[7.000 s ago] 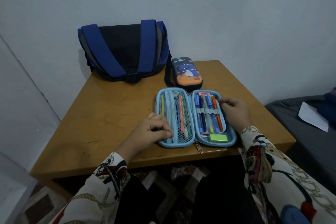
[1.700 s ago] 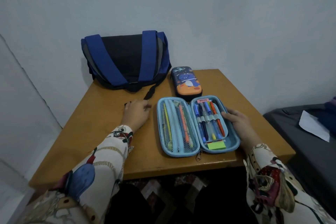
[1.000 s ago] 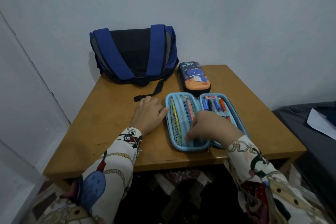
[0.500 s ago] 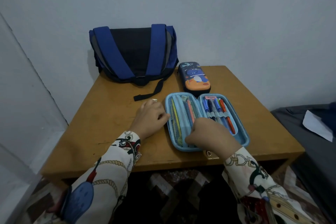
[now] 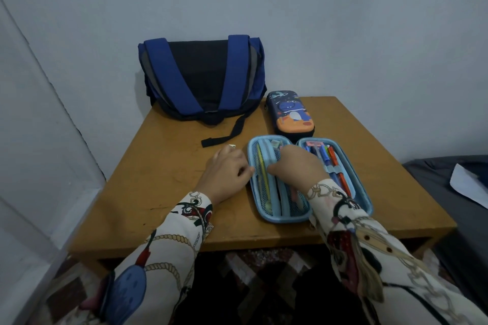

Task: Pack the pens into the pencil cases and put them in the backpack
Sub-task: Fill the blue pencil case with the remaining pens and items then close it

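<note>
Counting two pencil cases, we see the open blue pencil case (image 5: 280,212) under our right hand (image 5: 295,169), grip hidden, our loosely curled, empty left hand (image 5: 227,174) touching its left edge, the closed case (image 5: 291,113) and backpack (image 5: 202,79) farther.

My right hand (image 5: 297,166) has crossed from the outer edge of the open pencil case (image 5: 280,215) onto its left mesh half and slid farther up it. My left hand (image 5: 227,170) came back from the backpack strap (image 5: 228,133) to the case's left rim.
</note>
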Demonstrator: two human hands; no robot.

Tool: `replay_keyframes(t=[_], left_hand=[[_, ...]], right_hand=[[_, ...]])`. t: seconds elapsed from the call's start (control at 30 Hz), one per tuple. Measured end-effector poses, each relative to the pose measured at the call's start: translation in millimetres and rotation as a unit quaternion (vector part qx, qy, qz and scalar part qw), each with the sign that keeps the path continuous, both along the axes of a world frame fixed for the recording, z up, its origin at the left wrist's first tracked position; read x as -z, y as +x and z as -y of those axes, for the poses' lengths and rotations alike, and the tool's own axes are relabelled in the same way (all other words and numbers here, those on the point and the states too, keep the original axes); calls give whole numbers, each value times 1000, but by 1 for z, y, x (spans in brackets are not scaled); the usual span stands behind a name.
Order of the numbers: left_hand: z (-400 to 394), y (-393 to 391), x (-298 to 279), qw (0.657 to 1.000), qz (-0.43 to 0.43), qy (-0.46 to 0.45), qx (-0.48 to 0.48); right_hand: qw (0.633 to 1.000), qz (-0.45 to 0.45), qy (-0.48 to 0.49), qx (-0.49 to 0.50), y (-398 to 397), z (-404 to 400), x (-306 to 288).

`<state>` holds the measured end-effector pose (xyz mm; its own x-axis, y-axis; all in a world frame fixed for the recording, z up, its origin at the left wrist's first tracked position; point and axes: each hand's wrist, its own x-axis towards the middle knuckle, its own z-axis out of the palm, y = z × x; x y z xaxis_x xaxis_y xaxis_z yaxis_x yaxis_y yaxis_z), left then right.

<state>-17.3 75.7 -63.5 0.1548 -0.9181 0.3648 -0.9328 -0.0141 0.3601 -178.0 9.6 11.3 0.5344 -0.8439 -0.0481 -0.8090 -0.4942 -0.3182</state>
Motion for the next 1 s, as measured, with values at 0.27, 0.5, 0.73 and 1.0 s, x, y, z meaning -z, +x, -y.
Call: replay_keyframes(t=[0.27,0.5,0.73,1.0], left_hand=[[-2,-2,-3,1000,5,-2,4],[-2,-2,-5,1000,16,16,-2],[-3,5,-6,970,-48,-105,-213],[3,6,-2,961,-18,3,-276]], right_hand=[[994,26,-105,17,31,20,19],[986,110,-125,5,32,38,28],[985,171,-16,28,-5,30,16],[994,102,-26,-6,-19,3,26]])
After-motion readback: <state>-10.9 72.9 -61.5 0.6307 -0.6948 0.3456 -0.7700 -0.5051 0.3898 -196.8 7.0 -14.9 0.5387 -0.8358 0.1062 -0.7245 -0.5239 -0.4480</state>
